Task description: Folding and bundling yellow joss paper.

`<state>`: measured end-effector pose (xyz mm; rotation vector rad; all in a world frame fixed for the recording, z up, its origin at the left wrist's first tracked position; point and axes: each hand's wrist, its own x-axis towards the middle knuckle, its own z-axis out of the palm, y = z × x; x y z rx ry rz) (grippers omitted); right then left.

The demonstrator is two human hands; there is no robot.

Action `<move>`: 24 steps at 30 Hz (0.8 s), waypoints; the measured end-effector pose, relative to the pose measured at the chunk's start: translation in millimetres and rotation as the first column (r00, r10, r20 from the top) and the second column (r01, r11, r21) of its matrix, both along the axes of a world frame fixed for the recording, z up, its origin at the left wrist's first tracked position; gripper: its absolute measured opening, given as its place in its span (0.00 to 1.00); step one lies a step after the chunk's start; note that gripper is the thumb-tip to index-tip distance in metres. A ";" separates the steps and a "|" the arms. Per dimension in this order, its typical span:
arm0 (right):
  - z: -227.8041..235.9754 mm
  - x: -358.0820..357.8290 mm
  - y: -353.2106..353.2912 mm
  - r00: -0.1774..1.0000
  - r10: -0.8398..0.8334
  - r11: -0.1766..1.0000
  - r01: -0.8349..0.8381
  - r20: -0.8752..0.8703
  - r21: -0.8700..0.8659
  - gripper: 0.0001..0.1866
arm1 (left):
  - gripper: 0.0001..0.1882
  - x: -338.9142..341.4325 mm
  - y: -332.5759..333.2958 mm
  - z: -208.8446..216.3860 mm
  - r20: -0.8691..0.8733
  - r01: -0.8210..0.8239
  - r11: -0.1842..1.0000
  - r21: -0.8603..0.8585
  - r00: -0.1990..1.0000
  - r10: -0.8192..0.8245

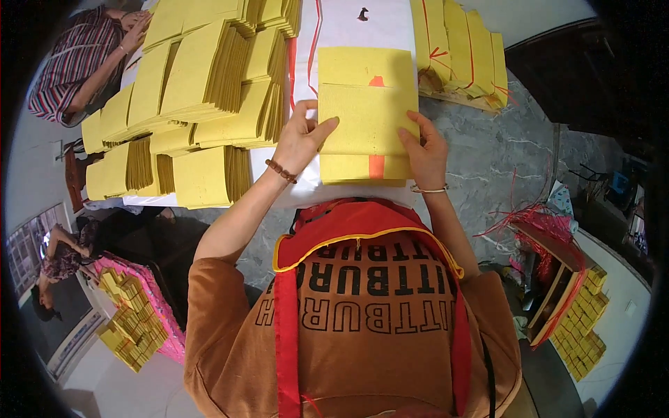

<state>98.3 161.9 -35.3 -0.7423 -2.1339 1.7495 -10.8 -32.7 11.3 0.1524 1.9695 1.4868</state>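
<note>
A stack of yellow paper sheets [366, 115] lies in front of me between my hands, across more yellow paper [345, 168]. An orange-red strip [376, 166] shows above and below the upper stack. My left hand [300, 143] grips the upper stack at its left edge, thumb on top, other fingers partly hidden. At the opposite edge, my right hand [426, 148] pinches the stack with its thumb on the surface. Both hands are closed on the paper.
Piled bundles of yellow paper [202, 76] fill the left of the white table [348, 31]. Red-tied bundles [470, 52] stand at the far right. A small dark object [363, 13] lies at the back. Another person in stripes [77, 70] works at far left.
</note>
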 end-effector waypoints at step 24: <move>9.2 39.4 -26.2 0.898 0.365 0.427 -0.395 0.245 0.813 0.29 | 0.25 15.7 40.0 -21.6 -0.773 0.128 0.800 -0.587 0.208 -0.600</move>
